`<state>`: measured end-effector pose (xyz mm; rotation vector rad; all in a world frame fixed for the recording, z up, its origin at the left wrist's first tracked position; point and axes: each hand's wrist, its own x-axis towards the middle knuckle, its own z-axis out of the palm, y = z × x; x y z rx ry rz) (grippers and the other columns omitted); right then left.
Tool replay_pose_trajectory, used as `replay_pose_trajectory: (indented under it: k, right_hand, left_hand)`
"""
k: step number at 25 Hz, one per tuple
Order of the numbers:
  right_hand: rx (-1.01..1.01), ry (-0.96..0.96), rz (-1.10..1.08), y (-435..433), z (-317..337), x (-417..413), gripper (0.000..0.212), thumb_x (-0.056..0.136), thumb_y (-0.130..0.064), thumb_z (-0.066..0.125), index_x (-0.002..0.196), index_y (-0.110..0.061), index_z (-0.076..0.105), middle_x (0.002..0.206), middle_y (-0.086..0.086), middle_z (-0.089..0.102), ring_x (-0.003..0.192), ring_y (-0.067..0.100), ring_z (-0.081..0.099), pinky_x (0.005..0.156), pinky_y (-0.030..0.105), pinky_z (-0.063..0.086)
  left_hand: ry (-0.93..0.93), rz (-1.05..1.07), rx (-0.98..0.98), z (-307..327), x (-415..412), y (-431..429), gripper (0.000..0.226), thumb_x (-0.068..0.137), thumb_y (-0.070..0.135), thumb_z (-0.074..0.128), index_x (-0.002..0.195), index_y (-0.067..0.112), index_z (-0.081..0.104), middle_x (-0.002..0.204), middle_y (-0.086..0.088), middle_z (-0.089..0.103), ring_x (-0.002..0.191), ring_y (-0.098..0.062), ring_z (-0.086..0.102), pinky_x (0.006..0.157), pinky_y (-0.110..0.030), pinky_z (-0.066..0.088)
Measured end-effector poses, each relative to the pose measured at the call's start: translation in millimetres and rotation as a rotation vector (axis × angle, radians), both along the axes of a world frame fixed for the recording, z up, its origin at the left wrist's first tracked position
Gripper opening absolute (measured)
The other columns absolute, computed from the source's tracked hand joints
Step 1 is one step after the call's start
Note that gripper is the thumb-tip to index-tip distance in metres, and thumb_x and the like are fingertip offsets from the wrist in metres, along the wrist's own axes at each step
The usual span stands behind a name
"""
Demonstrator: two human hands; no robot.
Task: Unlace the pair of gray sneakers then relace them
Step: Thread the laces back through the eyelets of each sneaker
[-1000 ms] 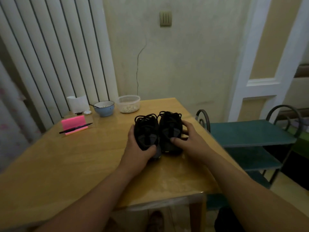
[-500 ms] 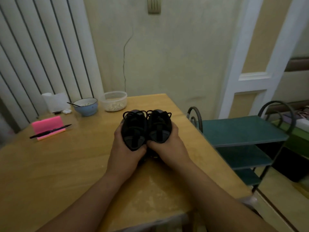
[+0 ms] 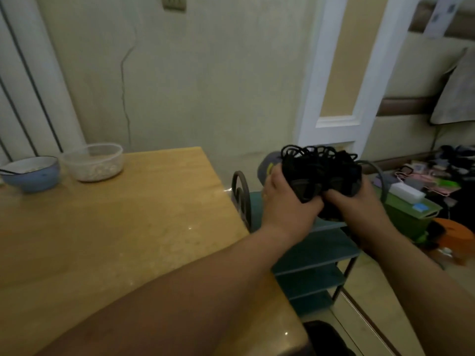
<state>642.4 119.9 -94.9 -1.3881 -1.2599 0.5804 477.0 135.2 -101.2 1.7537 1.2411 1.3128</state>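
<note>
The left hand [image 3: 288, 204] and the right hand [image 3: 359, 204] both grasp the pair of sneakers [image 3: 321, 176]. Each hand is curled around one shoe from below and from the side, with the thumbs pressed on the upper part. The two shoes are held tight against each other, side by side. They look very dark in this light, and only at the left, behind the left hand, a gray part shows. The black laces [image 3: 308, 151] stand up in loose loops over the top of the pair.

The sneakers do not touch any surface: they are in the air, out past the right edge of the desk [image 3: 128, 227] and above the top board of a teal shelf rack [image 3: 316, 255] that stands just beside that edge. The left forearm crosses over the near right corner of the desk.

At the far left edge of the desk stands a blue bowl [image 3: 33, 176], and just beside it a clear container [image 3: 93, 163] with something pale inside. To the right of the rack there is a green box [image 3: 408, 217] with a white block [image 3: 408, 193] on it, and an orange object [image 3: 455, 235] lower down — the picture is too blurred to tell more.
</note>
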Motion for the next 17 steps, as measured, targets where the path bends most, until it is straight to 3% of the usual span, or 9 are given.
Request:
replay_pose_trajectory:
  k: [3,8,10,12,15,17]
  right_hand:
    - [-0.081,0.041,-0.013,39,-41,36,0.063,0.074,-0.038,0.087,0.131,-0.038,0.058,0.121,-0.006,0.072,0.111,0.020,0.071,0.091,0.052,0.061]
    - [-0.074,0.106,0.079,111,-85,27,0.067,0.084,-0.025,0.084,0.144,-0.031,0.054,0.127,-0.011,0.069,0.114,0.006,0.065,0.092,0.031,0.056]
    - [-0.080,0.074,0.122,131,-105,18,0.070,0.085,-0.020,0.082,0.147,-0.029,0.051,0.131,-0.010,0.067,0.120,0.010,0.064,0.101,0.034,0.053]
    - [-0.118,0.052,0.142,134,-130,12,0.079,0.086,-0.021,0.083,0.153,-0.030,0.042,0.134,-0.012,0.062,0.123,0.009,0.060,0.101,0.032,0.048]
    - [-0.162,0.028,0.132,127,-153,13,0.096,0.084,-0.029,0.086,0.158,-0.035,0.026,0.139,-0.015,0.054,0.125,0.007,0.054,0.102,0.031,0.044]
    - [-0.156,0.002,0.129,131,-156,15,0.100,0.081,-0.031,0.088,0.158,-0.037,0.025,0.140,-0.015,0.055,0.128,0.008,0.055,0.105,0.034,0.045]
  left_hand:
    - [0.060,-0.008,-0.105,-36,38,31,0.101,0.077,0.046,0.076,0.157,0.038,0.014,0.161,0.001,0.025,0.148,-0.032,0.029,0.121,-0.054,0.034]
    - [0.183,0.185,-0.217,-75,45,103,0.099,0.085,0.042,0.073,0.162,0.030,0.011,0.170,-0.004,0.016,0.158,-0.030,0.013,0.128,-0.057,0.012]
    - [0.109,0.252,-0.419,-95,43,128,0.102,0.087,0.038,0.076,0.162,0.039,0.008,0.172,-0.009,0.013,0.157,-0.035,0.016,0.128,-0.055,0.019]
    - [-0.012,0.307,-0.616,-110,41,142,0.109,0.084,0.030,0.080,0.158,0.048,0.001,0.168,-0.014,0.021,0.150,-0.041,0.031,0.122,-0.056,0.034]
    - [-0.050,0.348,-0.677,-122,43,148,0.107,0.085,0.017,0.076,0.156,0.043,0.001,0.158,-0.016,0.033,0.139,-0.040,0.044,0.116,-0.053,0.044]
    - [-0.076,0.351,-0.637,-121,42,146,0.099,0.088,0.015,0.072,0.156,0.041,0.004,0.156,-0.015,0.036,0.137,-0.039,0.046,0.115,-0.051,0.045]
